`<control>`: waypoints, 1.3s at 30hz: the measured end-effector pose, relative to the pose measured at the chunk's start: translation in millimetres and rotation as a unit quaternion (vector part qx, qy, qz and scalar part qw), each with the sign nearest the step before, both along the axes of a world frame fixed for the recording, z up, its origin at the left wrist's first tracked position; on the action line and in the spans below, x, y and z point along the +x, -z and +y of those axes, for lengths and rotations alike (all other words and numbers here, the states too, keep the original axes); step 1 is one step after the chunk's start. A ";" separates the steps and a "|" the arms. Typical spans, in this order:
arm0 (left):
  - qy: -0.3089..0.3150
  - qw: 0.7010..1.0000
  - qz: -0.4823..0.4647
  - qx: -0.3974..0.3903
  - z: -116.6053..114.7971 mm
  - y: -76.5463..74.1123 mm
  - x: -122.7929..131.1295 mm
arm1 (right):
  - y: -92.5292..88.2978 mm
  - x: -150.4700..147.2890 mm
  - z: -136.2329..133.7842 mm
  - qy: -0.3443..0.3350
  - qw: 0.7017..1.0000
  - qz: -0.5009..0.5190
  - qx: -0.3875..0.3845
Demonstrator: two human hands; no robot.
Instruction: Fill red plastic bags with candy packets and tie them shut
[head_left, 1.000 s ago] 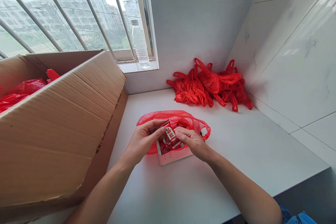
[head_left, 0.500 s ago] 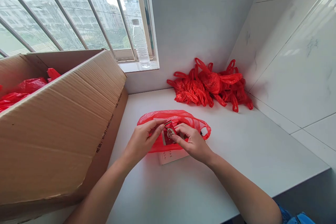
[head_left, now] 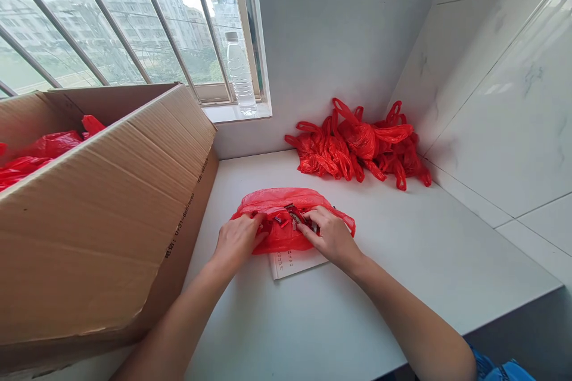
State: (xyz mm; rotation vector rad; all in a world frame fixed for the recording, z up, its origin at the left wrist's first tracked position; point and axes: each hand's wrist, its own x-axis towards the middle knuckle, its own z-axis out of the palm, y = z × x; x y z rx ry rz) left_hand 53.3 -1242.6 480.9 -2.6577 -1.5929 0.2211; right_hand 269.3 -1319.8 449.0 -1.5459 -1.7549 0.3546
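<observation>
A thin red plastic bag lies spread on the white surface, its mouth facing me. Inside the mouth are several small wrapped packets, among them a dark red packet with pale print. My left hand is closed at the bag's left side, with its fingertips partly hidden in the red plastic. At the right of the mouth, my right hand has thumb and fingers closed at the dark red packet's end. A white booklet with small printed characters sticks out under the bag's near edge.
On the left stands a large open cardboard box containing red bags. A heap of crumpled red bags lies against the back wall. A clear water bottle stands on the sill of the barred window. The countertop's edge runs along the right.
My left hand has let go of the dark red packet and moved left and down to the bag's side. The packet sits deeper in the bag, where more packets now show.
</observation>
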 end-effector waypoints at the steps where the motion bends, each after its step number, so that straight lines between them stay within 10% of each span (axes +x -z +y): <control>1: 0.002 1.000 -0.002 -0.008 0.9 0.3 -1.8 | 0.0 0.0 0.1 0.000 1.000 0.001 0.000; 30: 0.104 0.983 -0.147 0.035 5.2 -14.1 -8.5 | 7.5 0.9 3.1 -0.022 0.999 0.035 0.006; 33: 0.048 0.945 -0.322 0.017 -1.4 -25.6 -6.1 | 7.6 -1.4 2.5 -0.013 1.000 0.021 0.019; 39: -0.053 0.761 -0.611 -0.213 -14.4 -33.3 5.6 | 0.2 -1.0 0.1 0.042 0.994 -0.094 0.046</control>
